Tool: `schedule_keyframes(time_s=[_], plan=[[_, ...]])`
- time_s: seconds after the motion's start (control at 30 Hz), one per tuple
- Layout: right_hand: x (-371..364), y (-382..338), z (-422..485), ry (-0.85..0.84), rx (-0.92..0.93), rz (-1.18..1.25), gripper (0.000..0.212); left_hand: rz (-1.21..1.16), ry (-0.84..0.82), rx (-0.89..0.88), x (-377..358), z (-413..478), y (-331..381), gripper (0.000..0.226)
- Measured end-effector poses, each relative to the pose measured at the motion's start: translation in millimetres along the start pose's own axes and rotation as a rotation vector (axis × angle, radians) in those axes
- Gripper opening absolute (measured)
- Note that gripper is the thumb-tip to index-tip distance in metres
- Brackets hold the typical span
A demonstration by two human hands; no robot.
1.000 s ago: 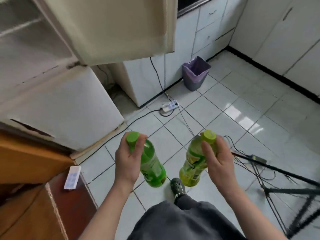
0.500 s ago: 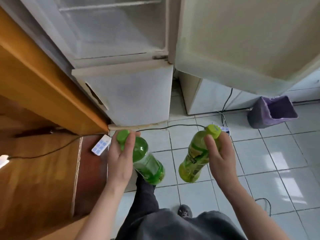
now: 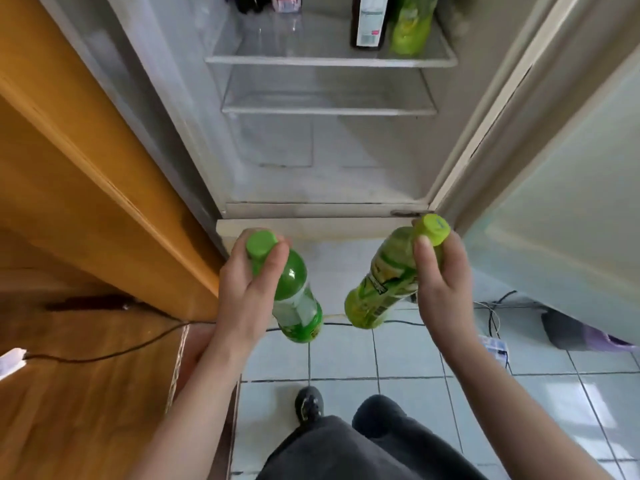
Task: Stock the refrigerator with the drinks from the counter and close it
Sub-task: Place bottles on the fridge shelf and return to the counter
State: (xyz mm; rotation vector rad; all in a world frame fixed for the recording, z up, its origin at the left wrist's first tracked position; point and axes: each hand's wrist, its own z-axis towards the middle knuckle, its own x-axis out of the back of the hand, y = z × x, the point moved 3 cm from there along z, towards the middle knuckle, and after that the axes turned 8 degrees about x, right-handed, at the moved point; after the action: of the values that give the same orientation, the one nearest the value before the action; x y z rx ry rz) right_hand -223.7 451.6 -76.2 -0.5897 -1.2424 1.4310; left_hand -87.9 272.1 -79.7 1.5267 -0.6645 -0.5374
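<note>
- The left hand (image 3: pixel 247 299) grips a green bottle (image 3: pixel 294 299) by its neck, fingers curled just under the green cap (image 3: pixel 261 244); the bottle tilts with its base toward the floor.
- The right hand (image 3: pixel 441 289) grips a yellow-green bottle (image 3: pixel 384 285) near the neck, thumb pressed below the yellow-green cap (image 3: pixel 433 229); it tilts too, base down and inward.
- The two bottles are held apart, in front of the open refrigerator (image 3: pixel 325 150), above the closed lower compartment's top edge (image 3: pixel 311 227).
- The refrigerator door (image 3: pixel 568 188) stands open on the right.
- On the upper shelf (image 3: pixel 329 60) stand a dark bottle (image 3: pixel 369 22) with a white label and just beside it a yellow-green bottle (image 3: pixel 410 27); further items at the back left are cut off by the frame.
- The lower shelf (image 3: pixel 329 107) is a clear pane.
- A wooden counter (image 3: pixel 86 375) lies to the left with a black cable (image 3: pixel 104 355) across it.
- Cables (image 3: pixel 491 313) run over the tiled floor (image 3: pixel 398 358) below; a purple-lined bin (image 3: pixel 581 336) shows under the door.
</note>
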Motion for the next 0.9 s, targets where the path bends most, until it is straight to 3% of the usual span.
schedule_keyframes(time_s=[0.23, 0.5, 0.63, 0.73, 0.9], plan=[[-36.8, -35.7, 103.7, 0.063, 0.201, 0.092, 0.016, -0.056, 0.058, -0.18, 14.7, 86.8, 58.8, 0.021], [-81.2, -62.8, 226.2, -0.029, 0.307, 0.292, 0.025, -0.044, 0.137, -0.335, 12.0, 175.8, 132.2, 0.027], [-101.9, -84.9, 275.4, -0.051, 0.437, 0.319, 0.014, -0.026, 0.203, -0.481, 12.2, 215.2, 170.5, 0.01], [-119.8, -103.4, 305.2, -0.015, 0.517, 0.285, 0.009, 0.012, 0.282, -0.549, 10.8, 242.3, 195.2, 0.011], [-147.7, -121.3, 345.7, 0.055, 0.496, 0.349, 0.012, 0.025, 0.333, -0.576, 11.0, 289.0, 216.8, 0.023]])
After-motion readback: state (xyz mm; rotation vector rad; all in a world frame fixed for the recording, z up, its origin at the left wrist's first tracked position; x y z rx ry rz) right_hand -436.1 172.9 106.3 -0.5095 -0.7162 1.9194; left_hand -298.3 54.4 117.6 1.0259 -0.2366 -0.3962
